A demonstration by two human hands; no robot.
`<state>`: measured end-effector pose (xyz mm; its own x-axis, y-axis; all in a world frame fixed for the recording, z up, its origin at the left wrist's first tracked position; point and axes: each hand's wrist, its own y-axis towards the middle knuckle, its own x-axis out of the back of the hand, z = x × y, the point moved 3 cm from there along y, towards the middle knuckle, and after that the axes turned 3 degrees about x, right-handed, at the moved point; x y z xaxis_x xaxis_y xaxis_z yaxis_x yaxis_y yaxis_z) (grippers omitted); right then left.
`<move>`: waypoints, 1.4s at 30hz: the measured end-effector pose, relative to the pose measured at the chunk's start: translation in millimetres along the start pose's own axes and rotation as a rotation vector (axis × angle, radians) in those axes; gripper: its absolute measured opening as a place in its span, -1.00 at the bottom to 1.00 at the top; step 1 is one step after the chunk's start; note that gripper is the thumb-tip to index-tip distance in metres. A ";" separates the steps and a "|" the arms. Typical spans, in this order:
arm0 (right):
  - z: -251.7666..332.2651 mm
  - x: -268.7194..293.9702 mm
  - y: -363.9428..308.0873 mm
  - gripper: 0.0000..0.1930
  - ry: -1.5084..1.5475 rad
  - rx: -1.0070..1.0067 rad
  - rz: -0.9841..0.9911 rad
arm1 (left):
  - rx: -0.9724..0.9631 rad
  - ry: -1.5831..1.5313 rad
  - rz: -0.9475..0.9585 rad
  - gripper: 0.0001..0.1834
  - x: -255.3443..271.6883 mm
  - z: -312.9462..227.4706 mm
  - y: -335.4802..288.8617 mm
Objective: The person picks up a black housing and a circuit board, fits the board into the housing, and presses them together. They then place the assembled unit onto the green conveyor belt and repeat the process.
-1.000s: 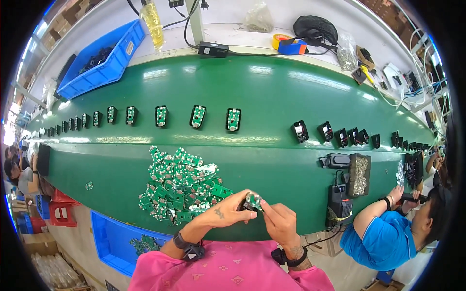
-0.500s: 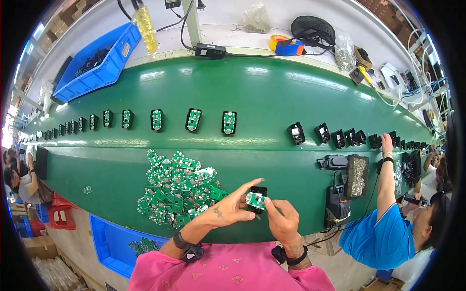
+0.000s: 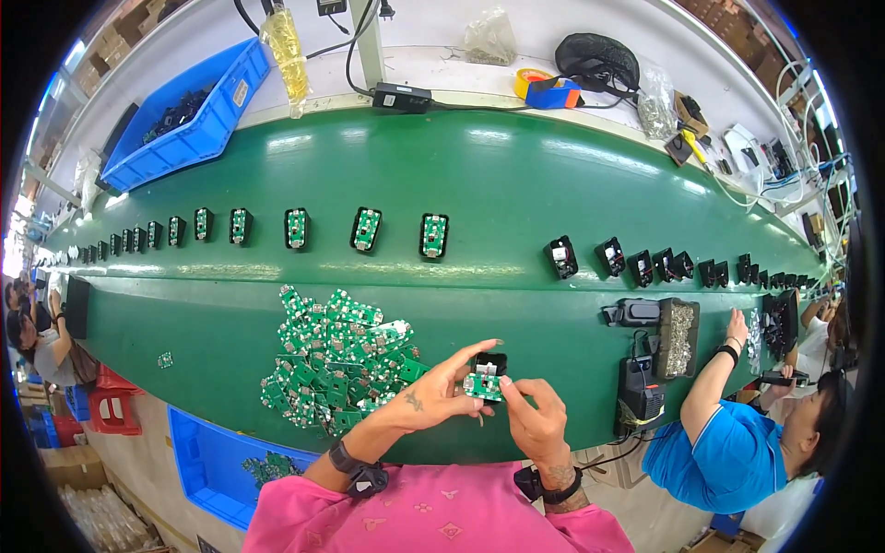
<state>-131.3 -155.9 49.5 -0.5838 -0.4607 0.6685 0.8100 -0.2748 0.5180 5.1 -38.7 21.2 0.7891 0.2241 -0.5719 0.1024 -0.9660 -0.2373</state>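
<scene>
Close in front of me, my left hand (image 3: pixel 431 398) cradles a small black plastic housing (image 3: pixel 492 360), its index finger along the far side. My right hand (image 3: pixel 536 411) pinches a green circuit board (image 3: pixel 483 385) by its right edge. The board lies over the near part of the housing, and a white part shows inside beyond it. Whether the board is seated cannot be made out. Left of my hands spreads a heap of loose green circuit boards (image 3: pixel 336 359).
Housings with boards (image 3: pixel 433 236) stand in a row to the left, open black housings (image 3: pixel 560 257) to the right. A co-worker in a blue shirt (image 3: pixel 728 452) reaches in at right, beside a tray of small metal parts (image 3: pixel 679 339). A blue bin (image 3: pixel 189 120) stands back left.
The board has shifted slightly toward me, uncovering the housing's far part. The co-worker's hand has drawn back from the housing row toward the small parts near the tray.
</scene>
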 end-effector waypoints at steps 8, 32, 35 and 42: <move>7.0 5.5 7.3 -0.75 0.075 -0.204 0.005 | 0.024 0.109 -0.092 -0.28 5.0 -2.2 -3.1; 13.5 -38.1 24.4 -0.89 0.830 -0.652 -0.067 | -0.045 0.453 -0.310 -0.36 6.6 -26.8 -8.1; 14.9 -35.8 27.4 -0.91 0.742 -0.583 -0.053 | -0.145 0.420 -0.350 -0.35 11.5 -22.4 -8.1; 14.3 -16.1 51.5 -0.96 0.279 -0.373 0.157 | -0.140 0.472 -0.344 -0.37 13.2 -39.9 -16.4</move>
<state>-80.9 -150.6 73.0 -0.4576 -0.7154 0.5280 0.8812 -0.4439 0.1623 37.9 -25.0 48.9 0.8769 0.4766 -0.0624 0.4533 -0.8630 -0.2230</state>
